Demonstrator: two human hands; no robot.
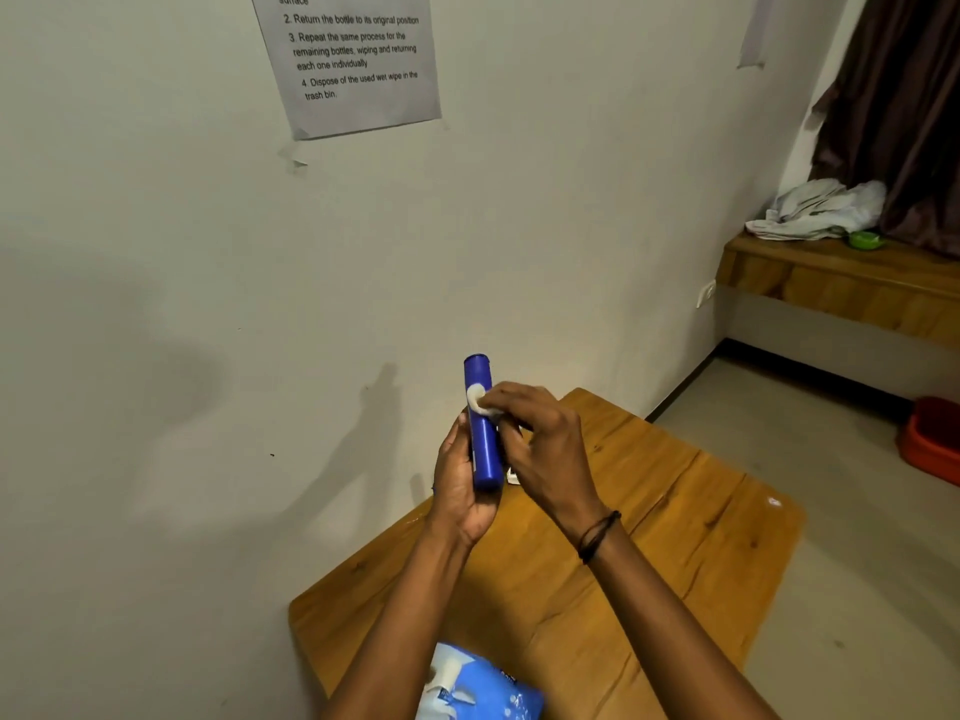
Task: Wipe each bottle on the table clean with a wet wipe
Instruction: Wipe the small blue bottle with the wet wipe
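You hold the blue bottle upright in the air above the far end of the bench. Your left hand wraps round the bottle's lower half from the left, with the fingers curled behind it and the base near your palm. Your right hand comes in from the bottle's right and pinches a small wad of white wet wipe against the upper part, just below the cap. You are in the middle of wiping this bottle. The wipe touches the top section, and I judge that the lower body, covered by your left hand, has yet to get its pass. Below the bottle, at the near edge of the bench, lies the blue and white pack of wipes, partly cut off by the frame. Just right of the bottle's base a small white thing shows behind your right hand, but too little of it is visible to name. No other bottle is in view, so I cannot tell how many are done or left. Above the bottle, a printed sheet on the wall asks that each bottle go back to its place and the used wipe go in the trash bin. Both steps look to lie ahead of you.
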